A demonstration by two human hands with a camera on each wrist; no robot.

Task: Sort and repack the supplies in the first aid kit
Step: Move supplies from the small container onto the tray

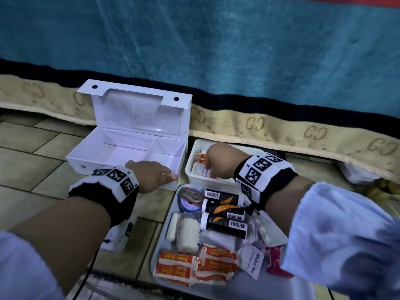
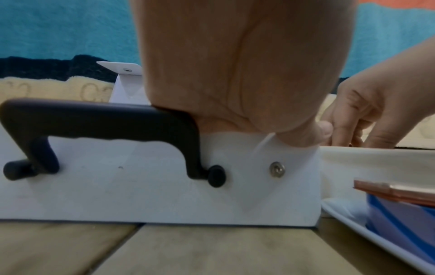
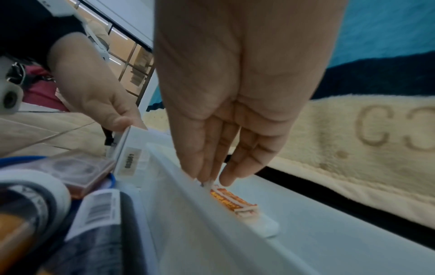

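The white first aid box (image 1: 108,161) stands open on the floor, both compartments bare, its black handle (image 2: 94,121) on the front wall. My left hand (image 1: 171,175) grips the box's front right corner, thumb (image 2: 313,134) on the rim. To the right, my right hand (image 1: 208,167) reaches down into a small white bin (image 1: 193,176). Its fingertips (image 3: 226,178) pinch the end of a stack of orange plaster strips (image 3: 233,201) lying in the bin. A white tray (image 1: 160,241) in front holds three black tubes (image 1: 225,210), a gauze roll (image 1: 187,234), more plasters (image 1: 194,265) and an alcohol pad (image 1: 253,263).
A teal blanket with a beige patterned border (image 1: 281,126) runs close behind the box and bin. The tray also carries a blue round tin (image 1: 188,205), a pill blister (image 1: 266,232) and a red packet (image 1: 275,263). Tiled floor (image 1: 32,159) lies to the left.
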